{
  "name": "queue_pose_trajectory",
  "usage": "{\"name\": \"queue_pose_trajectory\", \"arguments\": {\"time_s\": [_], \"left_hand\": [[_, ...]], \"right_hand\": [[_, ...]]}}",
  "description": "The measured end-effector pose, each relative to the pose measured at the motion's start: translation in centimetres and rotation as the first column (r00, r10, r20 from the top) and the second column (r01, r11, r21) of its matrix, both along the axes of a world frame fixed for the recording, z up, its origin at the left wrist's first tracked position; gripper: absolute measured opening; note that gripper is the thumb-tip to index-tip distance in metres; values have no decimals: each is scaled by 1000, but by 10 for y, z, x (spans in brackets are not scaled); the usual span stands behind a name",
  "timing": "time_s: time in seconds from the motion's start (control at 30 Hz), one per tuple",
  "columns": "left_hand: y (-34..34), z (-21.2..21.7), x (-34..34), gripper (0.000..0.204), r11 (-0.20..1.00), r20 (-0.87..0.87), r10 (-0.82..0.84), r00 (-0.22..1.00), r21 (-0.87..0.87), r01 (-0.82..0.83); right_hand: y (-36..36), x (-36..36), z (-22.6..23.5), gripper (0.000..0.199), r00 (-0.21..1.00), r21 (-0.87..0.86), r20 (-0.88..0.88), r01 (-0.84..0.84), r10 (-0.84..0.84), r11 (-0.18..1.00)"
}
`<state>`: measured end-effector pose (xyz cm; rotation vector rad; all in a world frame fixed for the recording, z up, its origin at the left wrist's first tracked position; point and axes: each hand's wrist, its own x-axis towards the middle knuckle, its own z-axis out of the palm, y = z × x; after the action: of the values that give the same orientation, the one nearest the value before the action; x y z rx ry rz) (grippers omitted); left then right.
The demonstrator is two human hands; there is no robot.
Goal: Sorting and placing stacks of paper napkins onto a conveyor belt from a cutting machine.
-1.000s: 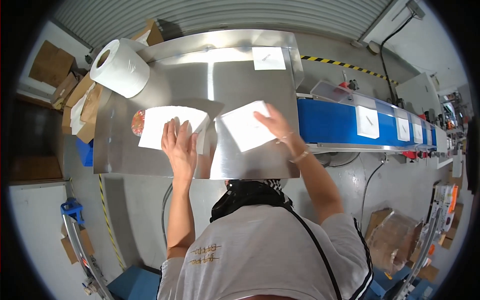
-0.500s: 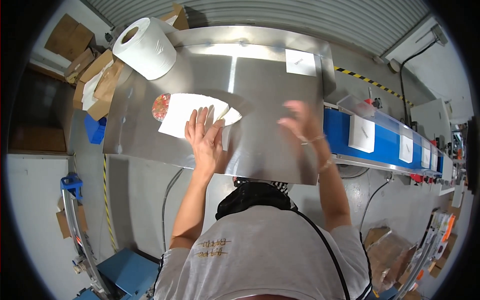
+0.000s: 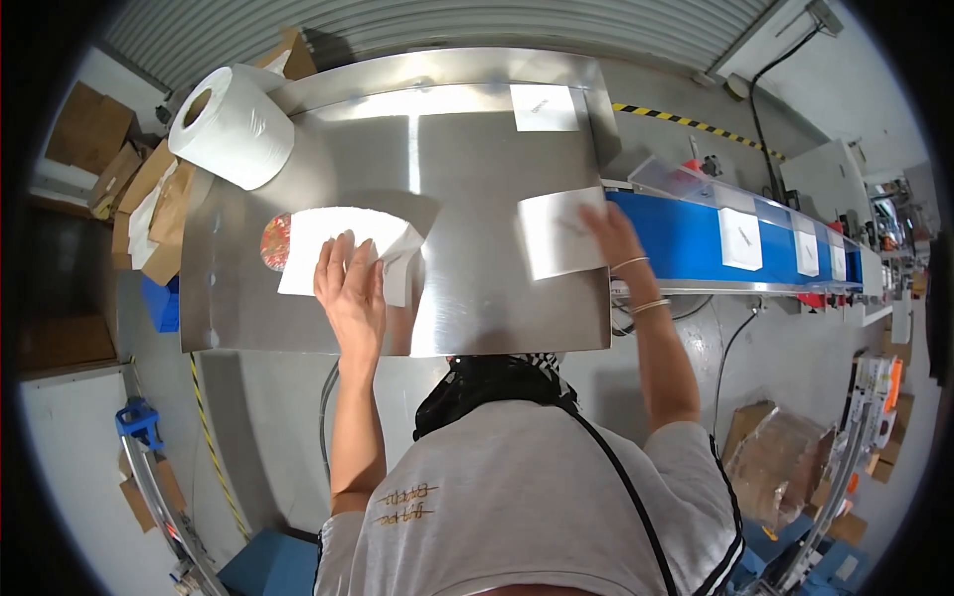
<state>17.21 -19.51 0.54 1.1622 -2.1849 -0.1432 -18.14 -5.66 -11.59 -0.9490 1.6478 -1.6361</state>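
Observation:
My left hand (image 3: 350,301) lies over white paper-like sheets (image 3: 308,243) on the left part of the metal table (image 3: 462,278). Its fingers are spread and slightly bent against the top sheet. The sheets' right end sticks up in folds. From under their left edge peeks a round red-patterned piece (image 3: 275,241). At the table's right edge, my right hand (image 3: 614,238) grips a flat white square packet (image 3: 555,235) by its right side. The fingers there are blurred. The packet extends leftward over the tabletop.
A large white paper roll (image 3: 243,134) stands at the far left corner, beside open cardboard boxes (image 3: 159,214). Another white square (image 3: 545,107) lies at the back right. A blue conveyor belt (image 3: 676,233) with a clear guard carries several white packets (image 3: 740,238) on the right.
My right hand, empty before, now has a white packet from the belt side over the table. My left hand stays on the sheets. The whole view has shifted slightly.

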Motion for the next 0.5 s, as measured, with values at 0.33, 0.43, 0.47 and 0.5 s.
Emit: {"name": "queue_pose_trajectory", "arguments": {"time_s": [0.33, 0.43, 0.47, 0.5], "left_hand": [[2, 1, -4, 21, 1000, -37, -10, 999, -8, 9], [0, 0, 1, 19, 999, -38, -36, 999, 31, 37], [0, 0, 2, 19, 998, -4, -57, 998, 25, 57], [0, 2, 1, 18, 997, 28, -82, 996, 19, 81]], "right_hand": [[10, -30, 59, 57, 534, 163, -841, 402, -86, 901], [-61, 72, 84, 53, 694, 96, -668, -279, 270, 955], [-78, 103, 90, 50, 797, 203, -426, -378, 429, 903], [-94, 124, 93, 48, 789, 201, -356, -460, 502, 865]]}}
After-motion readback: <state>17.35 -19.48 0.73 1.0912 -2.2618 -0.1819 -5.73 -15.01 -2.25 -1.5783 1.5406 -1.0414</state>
